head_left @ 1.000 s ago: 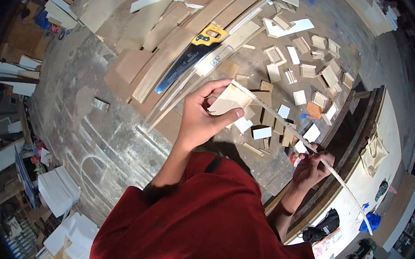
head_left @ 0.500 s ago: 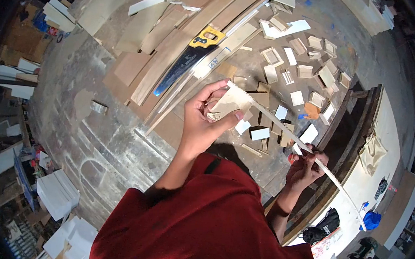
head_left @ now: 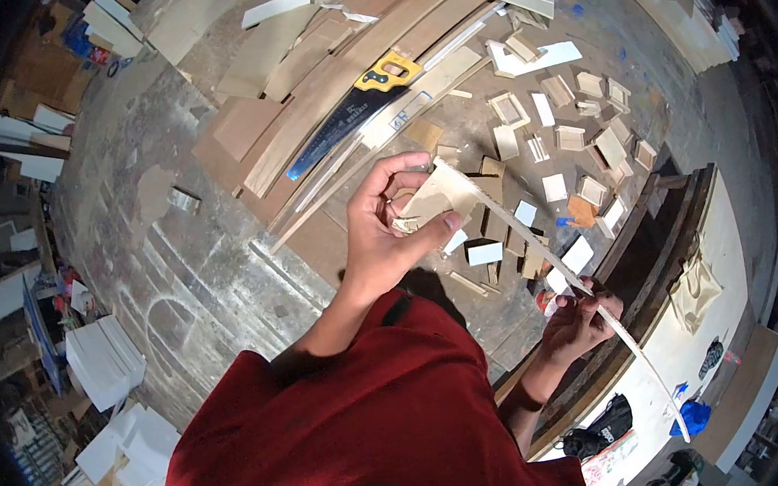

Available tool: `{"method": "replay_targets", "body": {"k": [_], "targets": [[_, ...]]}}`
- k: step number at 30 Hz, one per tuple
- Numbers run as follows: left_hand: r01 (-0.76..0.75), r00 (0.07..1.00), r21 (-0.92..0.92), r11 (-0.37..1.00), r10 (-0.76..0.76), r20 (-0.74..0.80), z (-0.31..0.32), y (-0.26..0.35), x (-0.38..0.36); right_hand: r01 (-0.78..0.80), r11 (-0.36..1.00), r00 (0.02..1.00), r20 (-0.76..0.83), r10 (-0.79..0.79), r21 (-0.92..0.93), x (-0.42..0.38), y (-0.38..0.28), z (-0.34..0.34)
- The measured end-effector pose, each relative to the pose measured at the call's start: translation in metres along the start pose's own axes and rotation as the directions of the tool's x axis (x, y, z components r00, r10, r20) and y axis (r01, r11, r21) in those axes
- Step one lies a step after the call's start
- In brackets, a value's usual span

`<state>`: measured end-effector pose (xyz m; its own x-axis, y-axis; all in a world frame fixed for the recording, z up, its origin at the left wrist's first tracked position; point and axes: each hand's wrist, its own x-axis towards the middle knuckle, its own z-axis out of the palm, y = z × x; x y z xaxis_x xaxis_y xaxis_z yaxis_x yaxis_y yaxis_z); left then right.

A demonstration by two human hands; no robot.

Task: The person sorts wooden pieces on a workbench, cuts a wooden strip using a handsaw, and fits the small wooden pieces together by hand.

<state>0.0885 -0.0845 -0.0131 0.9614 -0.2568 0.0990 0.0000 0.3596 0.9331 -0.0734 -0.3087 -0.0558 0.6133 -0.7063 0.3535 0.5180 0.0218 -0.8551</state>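
My left hand [head_left: 391, 220] grips a small pale wooden piece [head_left: 441, 197] between thumb and fingers, in front of my chest. A long thin strip [head_left: 537, 245] with a rough edge runs from the top of that piece down to the right. Further along it, my right hand [head_left: 581, 323] pinches the strip, whose far end reaches over the white-topped bench. Whether the strip and the small piece are joined cannot be made out.
A yellow-handled saw [head_left: 349, 115] lies on long boards [head_left: 303, 120] at upper left. Many small wooden boxes and offcuts [head_left: 510, 108] are spread on the floor beyond my hands. At right stands a bench [head_left: 666, 351] with a cloth [head_left: 698, 290] and black bag [head_left: 609, 427].
My right hand has shifted slightly right with the strip. The small piece in my left hand has tilted a little and moved slightly to the right.
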Motion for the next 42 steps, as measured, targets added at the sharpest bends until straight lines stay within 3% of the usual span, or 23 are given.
{"method": "replay_targets", "body": {"k": [16, 42], "targets": [[0.039, 0.999, 0.072, 0.997, -0.039, -0.007, 0.006, 0.009, 0.0, -0.01, 1.0, 1.0, -0.012, 0.01, -0.003, 0.003, 0.001, -0.016], [0.047, 0.998, -0.003, 0.999, -0.047, -0.05, 0.004, 0.015, -0.006, -0.023, 0.999, 1.0, 0.011, 0.023, 0.038, 0.0, 0.001, -0.011]]}}
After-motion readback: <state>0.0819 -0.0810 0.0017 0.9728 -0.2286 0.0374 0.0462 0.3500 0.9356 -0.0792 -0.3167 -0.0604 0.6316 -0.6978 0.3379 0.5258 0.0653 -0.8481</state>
